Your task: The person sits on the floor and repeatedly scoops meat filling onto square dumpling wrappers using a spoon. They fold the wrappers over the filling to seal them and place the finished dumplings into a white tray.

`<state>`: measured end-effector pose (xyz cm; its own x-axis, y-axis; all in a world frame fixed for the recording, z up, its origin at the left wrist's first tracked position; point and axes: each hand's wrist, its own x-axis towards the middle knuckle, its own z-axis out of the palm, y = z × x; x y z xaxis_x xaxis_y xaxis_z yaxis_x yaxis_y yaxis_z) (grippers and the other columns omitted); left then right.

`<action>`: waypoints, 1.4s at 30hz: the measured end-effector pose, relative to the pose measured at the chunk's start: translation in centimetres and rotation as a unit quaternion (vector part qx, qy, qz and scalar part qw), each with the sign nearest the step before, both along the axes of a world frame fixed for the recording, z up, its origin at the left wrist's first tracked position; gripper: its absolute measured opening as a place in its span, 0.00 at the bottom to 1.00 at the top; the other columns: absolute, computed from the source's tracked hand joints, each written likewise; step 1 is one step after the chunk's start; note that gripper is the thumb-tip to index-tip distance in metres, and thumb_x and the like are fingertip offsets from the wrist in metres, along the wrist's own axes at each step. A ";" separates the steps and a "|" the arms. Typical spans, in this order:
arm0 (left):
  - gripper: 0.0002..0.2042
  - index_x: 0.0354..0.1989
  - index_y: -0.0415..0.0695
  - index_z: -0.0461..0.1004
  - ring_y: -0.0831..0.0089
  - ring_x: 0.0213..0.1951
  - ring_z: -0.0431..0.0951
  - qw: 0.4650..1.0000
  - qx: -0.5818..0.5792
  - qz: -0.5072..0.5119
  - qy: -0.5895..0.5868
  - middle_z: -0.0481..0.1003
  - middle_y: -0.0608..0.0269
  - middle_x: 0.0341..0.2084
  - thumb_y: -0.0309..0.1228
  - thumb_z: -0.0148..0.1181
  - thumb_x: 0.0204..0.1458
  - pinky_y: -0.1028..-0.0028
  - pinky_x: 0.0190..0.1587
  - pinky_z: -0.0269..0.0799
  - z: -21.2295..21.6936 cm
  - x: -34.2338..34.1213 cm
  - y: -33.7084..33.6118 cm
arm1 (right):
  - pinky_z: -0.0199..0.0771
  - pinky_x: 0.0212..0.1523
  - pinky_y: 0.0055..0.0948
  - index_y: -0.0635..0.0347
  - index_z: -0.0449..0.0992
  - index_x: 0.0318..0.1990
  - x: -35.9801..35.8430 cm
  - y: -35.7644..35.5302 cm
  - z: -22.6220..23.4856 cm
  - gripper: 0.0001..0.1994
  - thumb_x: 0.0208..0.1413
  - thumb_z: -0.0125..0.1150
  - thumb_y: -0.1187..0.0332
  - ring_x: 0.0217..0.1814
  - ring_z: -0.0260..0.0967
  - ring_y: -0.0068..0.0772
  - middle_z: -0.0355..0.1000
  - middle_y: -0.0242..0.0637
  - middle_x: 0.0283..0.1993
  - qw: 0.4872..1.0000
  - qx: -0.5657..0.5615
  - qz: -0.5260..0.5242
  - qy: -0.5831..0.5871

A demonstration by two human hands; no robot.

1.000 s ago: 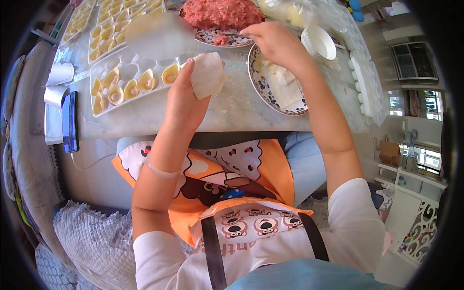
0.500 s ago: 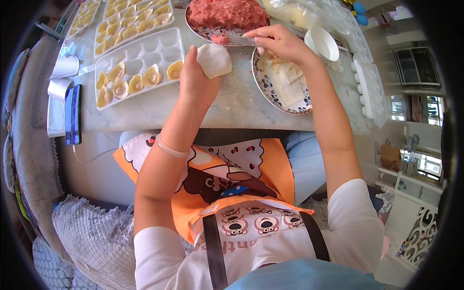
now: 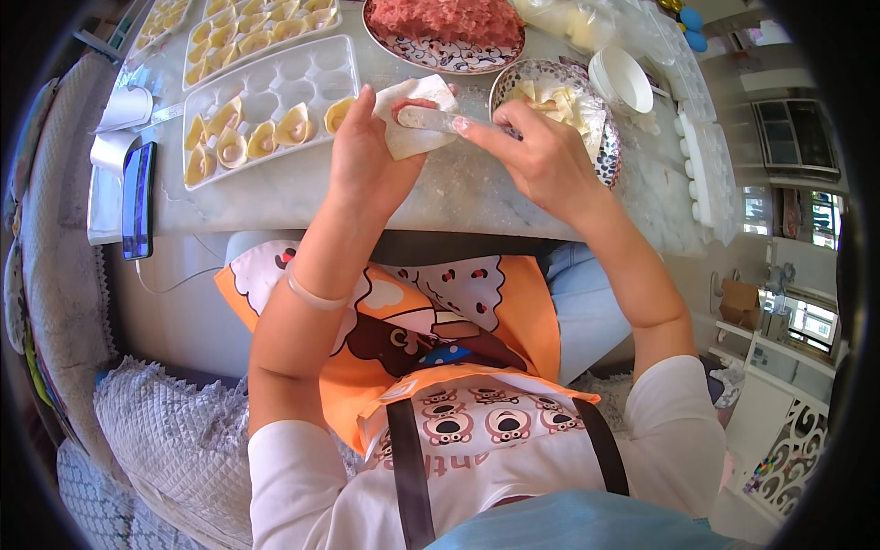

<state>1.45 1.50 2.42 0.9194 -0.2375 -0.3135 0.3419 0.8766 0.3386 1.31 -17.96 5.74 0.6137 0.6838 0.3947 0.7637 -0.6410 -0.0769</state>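
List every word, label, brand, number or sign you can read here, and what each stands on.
White shirt: a line of brownish-pink lettering below the printed animal faces, partly hidden by a dark strap; I won't copy it out.
Dark phone: anything on its screen is too small to read.
No other lettering can be made out.

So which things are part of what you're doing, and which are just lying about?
Part of the work:
pale wrapper, in the left grip
flat stick, in the right grip
pink minced meat
patterned plate of wrappers
tray with folded yellow pieces

Just lying about, it seems:
phone
brown box
quilted cushion
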 end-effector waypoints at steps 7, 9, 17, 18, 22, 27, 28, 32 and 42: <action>0.24 0.58 0.35 0.59 0.57 0.57 0.65 1.000 0.011 -0.018 -0.021 0.66 0.49 0.54 0.41 0.27 0.64 0.60 0.60 0.58 -0.4 0.1 0.2 | 0.69 0.24 0.29 0.45 0.77 0.48 -1.1 -3.0 0.7 0.20 0.47 0.58 0.77 0.25 0.67 0.32 0.65 0.33 0.30 0.994 0.061 -0.034 0.085; 0.24 0.58 0.35 0.59 0.57 0.57 0.65 0.999 0.024 -0.028 -0.019 0.66 0.50 0.54 0.40 0.27 0.64 0.59 0.61 0.58 -0.2 -0.1 -0.2 | 0.69 0.24 0.29 0.45 0.77 0.48 -1.2 -3.1 0.7 0.19 0.47 0.59 0.77 0.24 0.67 0.33 0.66 0.32 0.30 0.988 0.113 -0.051 0.089; 0.24 0.59 0.36 0.59 0.58 0.58 0.64 0.998 0.045 -0.033 0.007 0.66 0.50 0.54 0.41 0.28 0.64 0.58 0.61 0.57 0.4 -0.7 -1.0 | 0.67 0.23 0.28 0.48 0.78 0.47 -2.0 -2.3 -0.6 0.19 0.46 0.58 0.79 0.23 0.65 0.32 0.64 0.33 0.29 0.994 0.075 -0.066 0.042; 0.24 0.59 0.36 0.59 0.58 0.58 0.64 0.999 0.034 -0.037 -0.007 0.66 0.50 0.54 0.40 0.28 0.64 0.59 0.61 0.57 0.3 -0.7 -0.8 | 0.68 0.23 0.28 0.46 0.78 0.47 -2.3 -2.8 -0.7 0.19 0.47 0.58 0.77 0.23 0.65 0.31 0.64 0.32 0.29 0.994 0.068 -0.074 0.034; 0.24 0.58 0.34 0.59 0.57 0.58 0.64 0.998 0.015 -0.040 -0.036 0.65 0.48 0.55 0.41 0.28 0.64 0.59 0.61 0.57 -0.3 -0.4 -0.2 | 0.67 0.23 0.28 0.47 0.78 0.47 -3.1 -3.9 -1.2 0.18 0.48 0.58 0.78 0.23 0.65 0.32 0.65 0.34 0.28 0.980 0.152 -0.076 0.103; 0.24 0.55 0.32 0.61 0.56 0.55 0.67 0.995 0.060 -0.076 -0.011 0.67 0.48 0.52 0.41 0.31 0.64 0.60 0.59 0.62 0.1 -0.6 -0.6 | 0.67 0.26 0.28 0.50 0.78 0.46 -1.6 -3.2 0.5 0.17 0.49 0.57 0.79 0.26 0.67 0.34 0.67 0.36 0.27 0.969 0.199 -0.011 0.144; 0.24 0.54 0.32 0.61 0.56 0.55 0.68 0.993 0.074 -0.087 -0.007 0.68 0.48 0.51 0.42 0.31 0.64 0.59 0.58 0.62 0.2 -0.7 -0.6 | 0.66 0.28 0.28 0.53 0.77 0.47 -1.2 -3.2 0.7 0.17 0.49 0.57 0.80 0.27 0.67 0.34 0.68 0.37 0.28 0.972 0.177 0.002 0.152; 0.24 0.52 0.30 0.63 0.56 0.53 0.70 0.987 0.111 -0.119 0.003 0.69 0.49 0.48 0.42 0.32 0.64 0.59 0.58 0.63 1.0 -1.0 -0.6 | 0.67 0.33 0.26 0.59 0.77 0.47 0.0 -3.6 0.6 0.18 0.48 0.55 0.83 0.31 0.68 0.34 0.71 0.39 0.31 0.976 0.132 0.026 0.171; 0.23 0.56 0.33 0.62 0.59 0.54 0.69 0.987 0.082 -0.130 -0.039 0.69 0.51 0.51 0.41 0.34 0.64 0.60 0.59 0.62 1.2 -1.0 0.0 | 0.68 0.26 0.29 0.48 0.78 0.46 1.2 -4.5 -0.2 0.19 0.45 0.59 0.79 0.26 0.68 0.35 0.70 0.36 0.30 0.986 0.162 0.011 0.048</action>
